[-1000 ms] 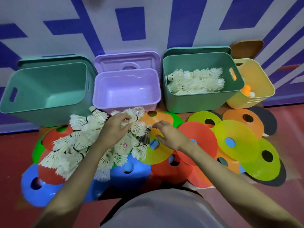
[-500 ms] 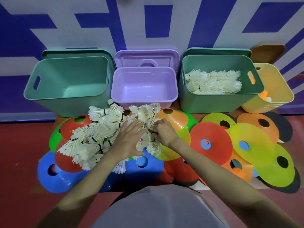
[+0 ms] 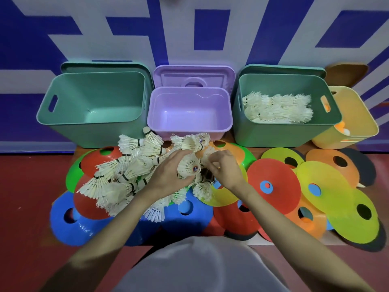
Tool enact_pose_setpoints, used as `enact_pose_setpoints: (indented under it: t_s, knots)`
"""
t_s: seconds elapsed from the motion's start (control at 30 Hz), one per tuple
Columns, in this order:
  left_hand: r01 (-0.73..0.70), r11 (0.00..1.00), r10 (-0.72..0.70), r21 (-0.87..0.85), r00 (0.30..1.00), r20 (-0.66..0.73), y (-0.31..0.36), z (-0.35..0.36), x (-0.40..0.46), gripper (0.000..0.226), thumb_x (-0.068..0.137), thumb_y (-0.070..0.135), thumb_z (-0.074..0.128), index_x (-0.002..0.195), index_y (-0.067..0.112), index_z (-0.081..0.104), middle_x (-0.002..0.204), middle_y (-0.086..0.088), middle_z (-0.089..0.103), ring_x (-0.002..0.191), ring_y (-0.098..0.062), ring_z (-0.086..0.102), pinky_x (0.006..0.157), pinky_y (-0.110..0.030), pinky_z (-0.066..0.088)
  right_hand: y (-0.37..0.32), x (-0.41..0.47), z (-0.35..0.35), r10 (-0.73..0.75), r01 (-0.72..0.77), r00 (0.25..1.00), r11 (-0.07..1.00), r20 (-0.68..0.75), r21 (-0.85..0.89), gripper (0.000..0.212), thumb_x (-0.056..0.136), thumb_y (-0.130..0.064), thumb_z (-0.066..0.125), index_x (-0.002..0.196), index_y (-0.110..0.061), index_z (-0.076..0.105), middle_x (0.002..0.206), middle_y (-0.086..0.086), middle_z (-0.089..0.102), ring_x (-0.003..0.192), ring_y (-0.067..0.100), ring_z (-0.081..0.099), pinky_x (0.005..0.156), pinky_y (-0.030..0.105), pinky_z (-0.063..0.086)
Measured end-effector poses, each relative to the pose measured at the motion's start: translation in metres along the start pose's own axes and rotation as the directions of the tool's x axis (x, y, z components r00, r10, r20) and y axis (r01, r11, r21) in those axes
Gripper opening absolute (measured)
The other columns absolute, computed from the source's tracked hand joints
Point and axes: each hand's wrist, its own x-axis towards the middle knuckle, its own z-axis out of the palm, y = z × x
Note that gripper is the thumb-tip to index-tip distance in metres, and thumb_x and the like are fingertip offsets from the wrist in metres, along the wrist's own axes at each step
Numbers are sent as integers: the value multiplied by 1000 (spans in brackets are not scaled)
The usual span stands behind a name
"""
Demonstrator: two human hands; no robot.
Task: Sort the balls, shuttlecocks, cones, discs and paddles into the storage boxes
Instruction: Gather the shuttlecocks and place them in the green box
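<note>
A heap of white feather shuttlecocks (image 3: 126,173) lies on coloured flat cones in front of the boxes. My left hand (image 3: 168,175) curls round a bunch of shuttlecocks (image 3: 188,165) at the heap's right end. My right hand (image 3: 224,168) pinches into the same bunch from the right, fingers bent among the feathers. The right green box (image 3: 282,131) holds several shuttlecocks (image 3: 277,108). The left green box (image 3: 63,123) and the purple box (image 3: 189,125) hold nothing.
A yellow box (image 3: 357,131) at far right holds orange and white balls (image 3: 343,128). Red (image 3: 275,173), yellow (image 3: 330,186), lime (image 3: 357,228), orange (image 3: 328,163) and blue (image 3: 69,226) disc cones overlap across the floor. Dark paddles (image 3: 366,169) lie beneath them at right. Lids lean behind the boxes against the wall.
Both hands have closed in on the shuttlecocks at the heap's right end and gathered a bunch between them. The view has shifted, the boxes now sit further right in it.
</note>
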Motion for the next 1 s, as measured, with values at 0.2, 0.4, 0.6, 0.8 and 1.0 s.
enact_pose_setpoints:
  t_s: [0.2, 0.4, 0.6, 0.8, 1.0]
  knots:
    - [54, 998, -54, -22, 998, 14, 5, 1, -1, 74, 81, 29, 72, 144, 33, 35, 143, 12, 43, 134, -9, 37, 110, -30, 34, -21, -22, -52, -26, 91, 923, 984, -383, 153, 19, 93, -21, 58, 86, -9, 72, 84, -1, 71, 83, 15, 56, 80, 26, 41]
    - [61, 992, -60, 110, 998, -15, 12, 3, 5, 87, 76, 45, 75, 148, 27, 28, 129, -2, 55, 113, -18, 49, 92, -29, 38, -41, -29, -72, -189, 253, 926, 953, -327, 166, 14, 93, -19, 60, 95, -12, 72, 90, -6, 69, 96, 19, 54, 84, 31, 46]
    - [51, 998, -46, 45, 994, -99, 20, 1, 7, 78, 72, 47, 78, 139, 26, 43, 99, 10, 54, 96, -8, 49, 84, -27, 41, -40, -26, -50, -313, 314, 949, 947, -24, 65, 19, 94, -26, 57, 99, -14, 71, 94, -8, 68, 102, 17, 50, 89, 39, 44]
    - [104, 994, -106, -22, 980, -170, 8, -13, 2, 69, 70, 44, 82, 128, 19, 54, 105, 8, 61, 93, -14, 57, 82, -33, 49, -56, -19, -45, -198, 250, 951, 944, -239, 213, 28, 100, -24, 47, 112, -9, 67, 111, 0, 66, 106, 12, 53, 94, 25, 39]
    - [163, 971, -202, -175, 951, -235, 4, -31, -9, 60, 73, 35, 82, 124, 17, 56, 101, 11, 65, 86, -1, 59, 79, -20, 49, -40, 19, -28, -26, 29, 999, 997, -46, 75, 40, 92, -8, 50, 132, -14, 53, 120, 11, 55, 112, 27, 47, 94, 37, 43]
